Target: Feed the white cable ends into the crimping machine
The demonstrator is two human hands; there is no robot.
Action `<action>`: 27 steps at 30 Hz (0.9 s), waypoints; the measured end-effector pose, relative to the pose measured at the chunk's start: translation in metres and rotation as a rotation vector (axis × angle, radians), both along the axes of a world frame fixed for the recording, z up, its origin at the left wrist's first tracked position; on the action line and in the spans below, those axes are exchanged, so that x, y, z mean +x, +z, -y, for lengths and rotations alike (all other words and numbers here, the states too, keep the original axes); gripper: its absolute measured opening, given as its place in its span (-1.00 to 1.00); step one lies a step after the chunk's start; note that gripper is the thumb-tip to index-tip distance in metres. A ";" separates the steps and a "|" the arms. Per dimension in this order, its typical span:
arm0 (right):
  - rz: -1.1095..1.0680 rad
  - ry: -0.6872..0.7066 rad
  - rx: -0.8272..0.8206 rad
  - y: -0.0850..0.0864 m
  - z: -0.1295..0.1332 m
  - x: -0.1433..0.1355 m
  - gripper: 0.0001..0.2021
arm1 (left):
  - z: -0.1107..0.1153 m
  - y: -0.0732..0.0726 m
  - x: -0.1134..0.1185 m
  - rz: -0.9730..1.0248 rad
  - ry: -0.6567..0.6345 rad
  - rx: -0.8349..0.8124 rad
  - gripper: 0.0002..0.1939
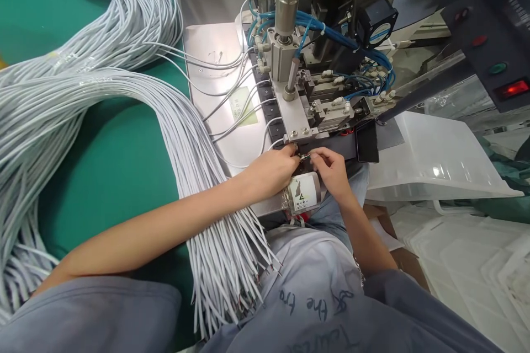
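Both of my hands meet at the near end of a metal bench machine (290, 107). My left hand (273, 172) is closed at the machine's edge, its fingertips bent down and partly hidden; I cannot make out what they grip. Opposite it, my right hand (333, 172) pinches a small shiny piece (305, 157) between thumb and forefinger, too small to name. Several white cables (244, 116) run in loops from the left into the machine's black fixture blocks (276, 130). Just below my hands sits a small container with a white label (304, 192).
Large bundles of white cables (136, 85) lie across the green table (111, 160) at left. Blue air hoses (331, 27) run over the machine. A phone-like black slab (367, 142) and a white plastic tray (439, 157) are at right, under a control box with a lit red switch (512, 89).
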State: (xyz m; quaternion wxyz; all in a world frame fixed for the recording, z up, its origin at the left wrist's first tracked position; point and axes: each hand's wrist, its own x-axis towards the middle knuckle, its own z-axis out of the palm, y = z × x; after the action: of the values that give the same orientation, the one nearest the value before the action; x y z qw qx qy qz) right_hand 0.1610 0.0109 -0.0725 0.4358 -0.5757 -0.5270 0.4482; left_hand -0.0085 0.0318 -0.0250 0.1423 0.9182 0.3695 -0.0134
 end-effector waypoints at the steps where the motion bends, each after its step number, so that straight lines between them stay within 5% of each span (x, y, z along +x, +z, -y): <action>1: -0.023 0.002 -0.012 -0.001 -0.001 -0.002 -0.84 | 0.000 0.000 0.000 -0.005 -0.002 -0.008 -0.76; 11: -0.033 0.021 -0.035 -0.005 -0.005 -0.002 -0.83 | 0.000 0.001 -0.002 -0.065 -0.108 0.082 -0.62; 27: -0.072 0.090 -0.067 -0.008 -0.005 -0.001 -0.82 | -0.003 -0.001 -0.002 -0.097 -0.094 0.060 -0.63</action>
State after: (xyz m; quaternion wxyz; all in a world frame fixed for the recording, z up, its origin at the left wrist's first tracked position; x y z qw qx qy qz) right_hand 0.1601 0.0162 -0.0807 0.4144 -0.5494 -0.5208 0.5053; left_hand -0.0102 0.0351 -0.0256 0.0957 0.9367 0.3324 -0.0536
